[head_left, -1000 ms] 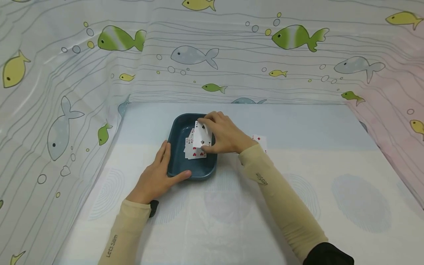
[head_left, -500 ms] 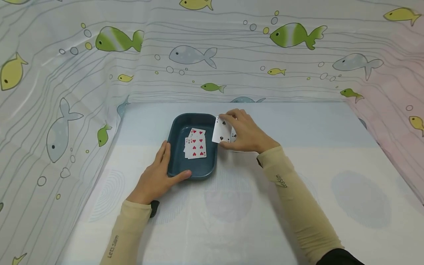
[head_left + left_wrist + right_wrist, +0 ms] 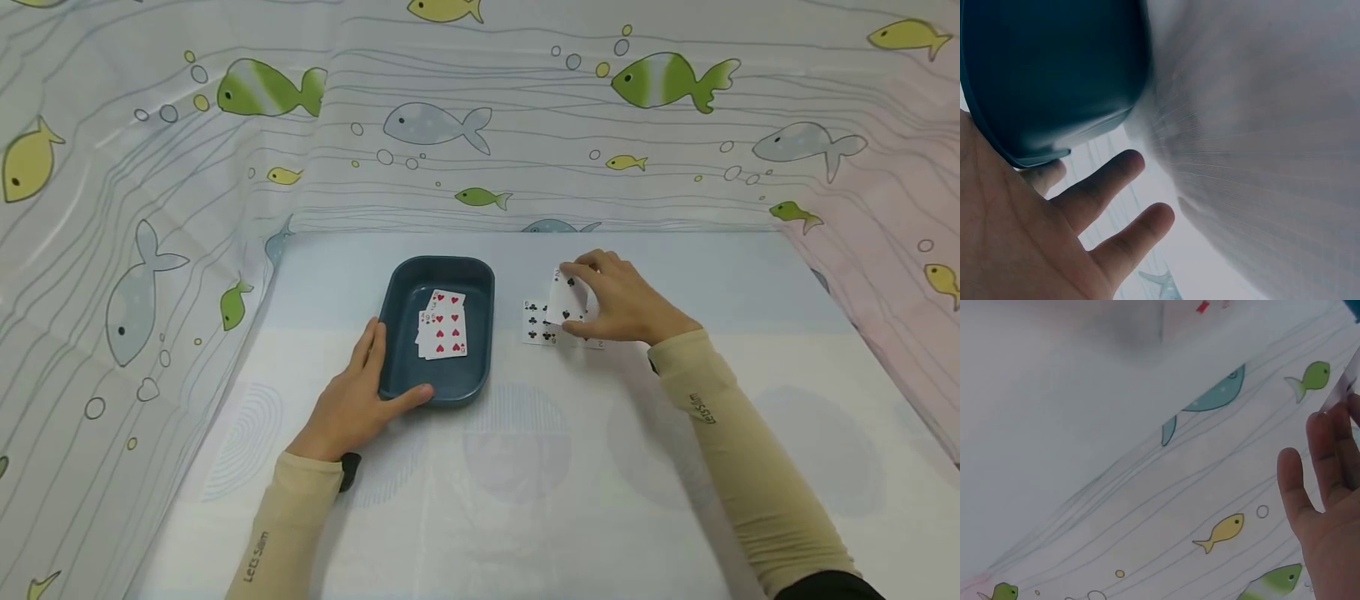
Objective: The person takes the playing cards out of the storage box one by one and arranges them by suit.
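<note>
1. Nearest, beige sleeves (image 3: 750,450) printed with small dark lettering cover the forearms over the bench (image 3: 442,517), which has a white and pale-blue patterned cover; a black band (image 3: 349,472) circles the left wrist.
2. The left hand (image 3: 360,404) rests against the tray with its fingers straight and apart: fingers along the left side wall, thumb over the near rim.
3. The dark blue, rectangular tray (image 3: 450,383) with rounded corners sits on the bench, its long axis running near to far.
4. Inside it lies an overlapping pile of white playing cards (image 3: 447,337), red hearts uppermost; the front one points nearly straight away, the one behind is slightly turned.
5. Right of the tray, a white rectangular card with black clubs (image 3: 534,323) lies with its long axis near to far; beside it, another white card (image 3: 597,343) is mostly hidden beneath the hand.
6. The right hand (image 3: 626,296) pinches a white rectangular card with black spades (image 3: 561,297) between thumb and fingertips. Its long axis runs near to far, the far end leaning slightly right, and it overlaps the clubs card; contact there cannot be told.
7. Farthest, a white fish-print curtain (image 3: 547,179) hangs.
</note>
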The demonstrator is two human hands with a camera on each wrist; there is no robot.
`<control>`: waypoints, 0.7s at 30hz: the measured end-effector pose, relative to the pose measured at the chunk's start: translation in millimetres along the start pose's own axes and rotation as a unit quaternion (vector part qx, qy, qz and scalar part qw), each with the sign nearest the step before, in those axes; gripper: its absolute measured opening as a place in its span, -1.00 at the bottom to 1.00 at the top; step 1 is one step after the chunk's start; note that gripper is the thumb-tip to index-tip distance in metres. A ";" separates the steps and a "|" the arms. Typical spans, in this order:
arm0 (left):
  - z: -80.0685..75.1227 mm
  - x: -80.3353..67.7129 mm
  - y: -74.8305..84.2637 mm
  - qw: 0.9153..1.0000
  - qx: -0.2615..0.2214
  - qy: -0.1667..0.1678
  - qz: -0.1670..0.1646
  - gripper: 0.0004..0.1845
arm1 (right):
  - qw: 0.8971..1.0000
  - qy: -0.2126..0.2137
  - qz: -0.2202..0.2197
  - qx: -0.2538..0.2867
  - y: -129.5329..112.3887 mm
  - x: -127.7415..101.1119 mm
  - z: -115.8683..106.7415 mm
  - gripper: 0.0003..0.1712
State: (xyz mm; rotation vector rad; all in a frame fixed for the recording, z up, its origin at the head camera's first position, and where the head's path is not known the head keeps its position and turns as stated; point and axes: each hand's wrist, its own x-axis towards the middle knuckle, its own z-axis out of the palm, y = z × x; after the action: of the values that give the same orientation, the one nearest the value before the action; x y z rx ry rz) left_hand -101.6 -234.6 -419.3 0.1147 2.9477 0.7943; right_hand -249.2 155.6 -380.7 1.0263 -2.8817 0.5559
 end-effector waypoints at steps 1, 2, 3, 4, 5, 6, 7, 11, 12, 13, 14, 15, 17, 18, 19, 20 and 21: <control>-0.1 -0.1 -0.1 1.000 0.000 0.000 0.001 0.33 | 1.000 -0.002 0.002 -0.004 4.1 -2.8 -1.5 -0.01; -0.1 -0.1 -0.2 1.000 0.000 0.000 0.001 0.33 | 1.000 -0.004 0.005 -0.007 8.1 -5.6 -2.7 -0.01; -0.2 -0.2 -0.4 1.000 0.001 0.000 0.002 0.33 | 1.000 -0.005 0.010 -0.008 12.2 -8.4 -3.7 -0.01; 0.0 -0.2 -0.7 1.000 0.002 0.000 0.003 0.33 | 1.000 -0.006 0.015 -0.009 16.1 -11.2 -4.5 -0.01; 0.1 -0.2 -1.0 1.000 0.002 0.000 0.003 0.33 | 1.000 -0.007 0.020 -0.012 19.9 -13.9 -5.1 -0.01; 0.2 -0.2 -1.3 1.000 0.003 0.000 0.003 0.33 | 1.000 -0.009 0.026 -0.015 23.4 -16.5 -5.5 0.00; 0.3 -0.2 -1.4 1.000 0.003 0.000 0.003 0.33 | 0.999 -0.011 0.031 -0.017 26.4 -19.0 -5.8 0.00; 0.5 0.0 -1.2 1.000 0.004 0.001 0.003 0.34 | 0.998 -0.024 0.044 -0.024 36.5 -28.8 -6.0 0.00; 0.6 0.0 -0.9 1.000 0.004 0.001 0.003 0.33 | 0.998 -0.029 0.045 -0.025 38.3 -31.2 -6.0 -0.01; 0.7 0.0 -0.8 1.000 0.005 0.001 0.002 0.33 | 0.998 -0.032 0.046 -0.025 40.1 -33.6 -5.9 -0.01; 0.8 0.1 -0.7 1.000 0.004 0.001 0.001 0.33 | 0.998 -0.036 0.046 -0.026 41.8 -35.9 -5.7 -0.02; 0.8 0.1 -0.6 1.000 0.004 0.001 0.000 0.33 | 0.998 -0.039 0.046 -0.027 43.1 -38.2 -5.8 -0.03; 0.8 0.1 -0.7 1.000 0.005 0.000 -0.001 0.33 | 0.997 -0.045 0.046 -0.032 45.9 -42.1 -5.6 -0.05; 0.9 0.2 -0.8 1.000 0.005 0.001 -0.001 0.33 | 0.997 -0.046 0.046 -0.037 47.7 -43.9 -5.2 -0.05; 1.1 0.3 -1.0 1.000 0.005 0.000 -0.002 0.33 | 0.997 -0.049 0.047 -0.040 49.7 -45.8 -4.9 -0.06; 1.4 0.5 -1.1 1.000 0.005 0.000 -0.001 0.33 | 0.997 -0.052 0.048 -0.043 51.8 -47.8 -4.6 -0.07; 1.6 0.7 -1.2 1.000 0.005 0.000 -0.001 0.33 | 0.996 -0.056 0.049 -0.046 54.1 -49.8 -4.4 -0.07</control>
State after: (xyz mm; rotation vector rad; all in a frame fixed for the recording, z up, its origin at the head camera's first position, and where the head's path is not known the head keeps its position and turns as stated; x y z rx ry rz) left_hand -102.1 -234.8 -421.3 0.1129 2.9518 0.7798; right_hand -244.0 226.2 -401.3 0.9368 -3.0361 0.3786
